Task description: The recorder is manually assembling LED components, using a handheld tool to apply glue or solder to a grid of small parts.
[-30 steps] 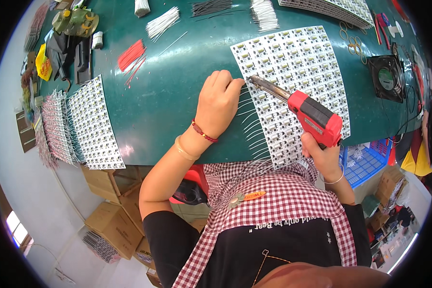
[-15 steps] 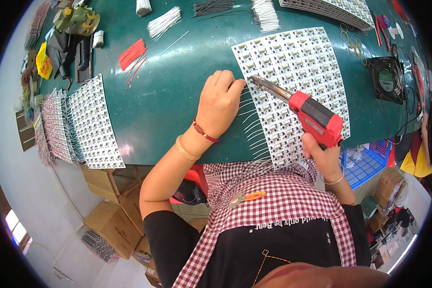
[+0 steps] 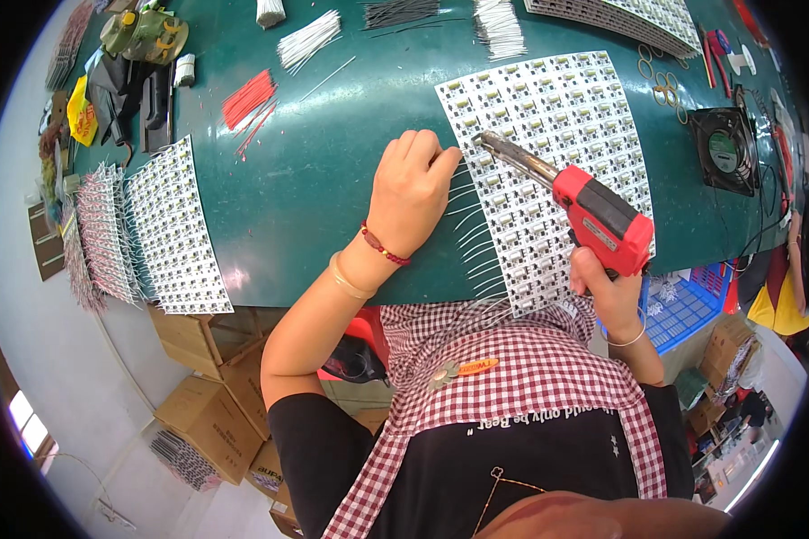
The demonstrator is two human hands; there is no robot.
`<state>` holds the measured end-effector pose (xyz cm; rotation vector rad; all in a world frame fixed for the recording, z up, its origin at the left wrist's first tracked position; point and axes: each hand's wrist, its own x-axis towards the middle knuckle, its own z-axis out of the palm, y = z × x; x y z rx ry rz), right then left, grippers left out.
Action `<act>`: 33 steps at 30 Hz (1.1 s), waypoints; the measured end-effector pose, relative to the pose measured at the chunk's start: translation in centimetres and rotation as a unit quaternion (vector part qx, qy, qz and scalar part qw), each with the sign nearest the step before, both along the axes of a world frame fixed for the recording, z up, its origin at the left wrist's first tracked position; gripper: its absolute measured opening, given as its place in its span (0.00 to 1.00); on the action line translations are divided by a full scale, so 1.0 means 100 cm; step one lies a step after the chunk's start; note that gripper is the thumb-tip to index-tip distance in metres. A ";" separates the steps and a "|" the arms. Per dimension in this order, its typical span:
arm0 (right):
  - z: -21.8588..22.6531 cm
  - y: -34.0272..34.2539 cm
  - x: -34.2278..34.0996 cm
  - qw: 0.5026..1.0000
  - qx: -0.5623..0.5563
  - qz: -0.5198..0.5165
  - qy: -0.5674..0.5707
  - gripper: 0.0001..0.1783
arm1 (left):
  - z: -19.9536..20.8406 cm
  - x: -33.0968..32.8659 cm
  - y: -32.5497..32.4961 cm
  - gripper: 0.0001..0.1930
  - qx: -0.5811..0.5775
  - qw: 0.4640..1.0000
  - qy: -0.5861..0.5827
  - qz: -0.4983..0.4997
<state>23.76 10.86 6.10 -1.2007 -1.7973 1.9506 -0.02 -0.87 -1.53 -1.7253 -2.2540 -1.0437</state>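
Observation:
My right hand (image 3: 607, 283) is wrapped round a red and black soldering gun (image 3: 607, 216). The gun's metal tip lies over the left part of a white circuit board panel (image 3: 562, 135) with rows of small components. My left hand (image 3: 413, 189) is closed in a pinch at the panel's left edge, on a thin white wire that runs toward the board; its fingertips are partly hidden. Below that hand, several white wires (image 3: 476, 241) stick out from the same edge in a row.
Bundles of red wires (image 3: 248, 101), white wires (image 3: 308, 40) and black wires (image 3: 400, 13) lie at the back. A stack of panels (image 3: 620, 22) stands at the far right, near a black fan (image 3: 726, 151). Another panel (image 3: 180, 234) and wired boards (image 3: 108, 234) lie at left.
The soldering gun has shifted a little to the right, its tip drawing away from the panel's left edge. My left hand stays almost where it was.

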 end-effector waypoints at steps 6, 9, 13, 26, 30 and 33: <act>-0.004 -0.002 -0.001 1.000 -0.004 0.027 -0.003 0.15 | -0.002 0.000 -0.001 0.09 0.004 1.000 0.002 0.002; -0.005 -0.002 0.001 1.000 -0.008 0.022 -0.007 0.15 | -0.002 0.000 -0.001 0.09 0.007 1.000 -0.001 0.004; -0.005 -0.002 0.000 1.000 -0.010 0.025 -0.009 0.15 | -0.002 0.000 -0.001 0.09 0.010 1.000 0.001 0.001; -0.002 -0.001 0.004 1.000 0.006 0.011 0.013 0.14 | -0.003 0.001 0.000 0.08 0.008 1.000 0.010 0.000; 0.000 -0.002 0.003 0.999 -0.011 0.007 0.032 0.14 | -0.002 0.000 0.000 0.08 0.010 1.000 0.016 0.000; 0.002 0.001 0.001 0.999 -0.011 0.030 0.027 0.13 | -0.002 0.001 -0.001 0.07 -0.002 1.000 0.025 0.003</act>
